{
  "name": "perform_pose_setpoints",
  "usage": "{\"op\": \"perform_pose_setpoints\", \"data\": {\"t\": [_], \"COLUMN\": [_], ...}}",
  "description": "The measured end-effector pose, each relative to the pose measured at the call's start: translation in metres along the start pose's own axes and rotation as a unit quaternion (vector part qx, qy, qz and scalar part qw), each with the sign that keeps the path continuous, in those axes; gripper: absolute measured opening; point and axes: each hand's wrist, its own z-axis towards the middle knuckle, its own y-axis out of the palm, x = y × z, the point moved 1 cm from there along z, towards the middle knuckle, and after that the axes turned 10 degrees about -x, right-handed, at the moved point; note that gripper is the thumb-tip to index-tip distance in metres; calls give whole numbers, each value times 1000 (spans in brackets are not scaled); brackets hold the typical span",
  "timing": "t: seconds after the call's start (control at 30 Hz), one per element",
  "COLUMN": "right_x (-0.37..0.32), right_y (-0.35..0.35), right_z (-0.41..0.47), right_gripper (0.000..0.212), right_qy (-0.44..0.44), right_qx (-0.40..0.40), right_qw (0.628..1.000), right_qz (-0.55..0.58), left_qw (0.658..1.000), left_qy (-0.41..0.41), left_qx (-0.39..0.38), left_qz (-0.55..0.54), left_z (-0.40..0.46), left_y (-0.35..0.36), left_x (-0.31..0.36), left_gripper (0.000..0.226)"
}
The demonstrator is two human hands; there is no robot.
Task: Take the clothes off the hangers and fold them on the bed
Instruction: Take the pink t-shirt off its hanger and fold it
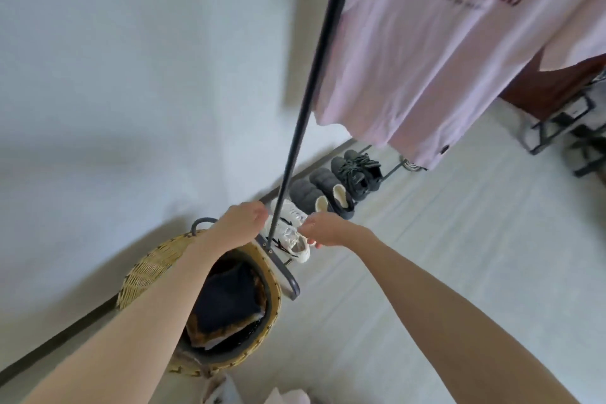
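I count one pink shirt (436, 52) hanging on the rack (314, 75), print reads "Waiting Wave", last word partly hidden. Three shoe pairs (328, 197) on the floor (442, 256), one wicker basket (154, 269). My left hand (241, 218) and right hand (328, 229) reach forward, fingers curled; I can't tell if either holds anything.

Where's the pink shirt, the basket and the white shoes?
pink shirt (436, 52): head view, on the front cloth under the lettering.
basket (147, 272): head view, on its woven outer wall.
white shoes (288, 233): head view, on the laced top.
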Motion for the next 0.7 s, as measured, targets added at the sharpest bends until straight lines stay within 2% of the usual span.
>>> {"op": "perform_pose_setpoints", "data": {"t": [0.07, 0.1, 0.13, 0.17, 0.2, 0.27, 0.3, 0.37, 0.57, 0.7], "right_x": [18, 16, 27, 33, 43, 59, 63, 68, 77, 69], "right_y": [-32, -36, -53, -67, -81, -111, -128, -156, -243, -306], "right_z": [-46, -49, -65, -86, -109, -141, -158, -192, -271, -314], "right_gripper": [35, 33, 30, 29, 30, 35, 36, 34, 33, 32], "right_qy": [-12, -12, -27, -11, -46, -81, -93, -123, -137, -143], "right_qx": [31, 38, 72, 77, 96, 122, 144, 169, 298, 396], "right_qw": [999, 999, 997, 997, 992, 989, 984, 977, 944, 906], "right_qz": [-11, 2, 12, -13, -74, -23, 45, 45, -19, -48], "left_qw": [999, 999, 998, 997, 995, 990, 986, 980, 940, 892], "left_qy": [39, 37, 56, 71, 88, 122, 137, 171, 270, 332], "left_qx": [9, 13, 28, 38, 51, 75, 89, 106, 193, 266], "left_qz": [3, -3, -5, -7, -9, -10, -10, 7, 83, 152], "left_z": [-7, -9, -10, -11, -13, -18, -21, -32, -55, -52], "left_y": [-7, -14, -19, -21, -25, -33, -38, -48, -102, -148], "left_x": [52, 54, 77, 96, 121, 166, 187, 230, 337, 396], "left_gripper": [25, 24, 22, 19, 16, 15, 16, 18, 23, 25]}}
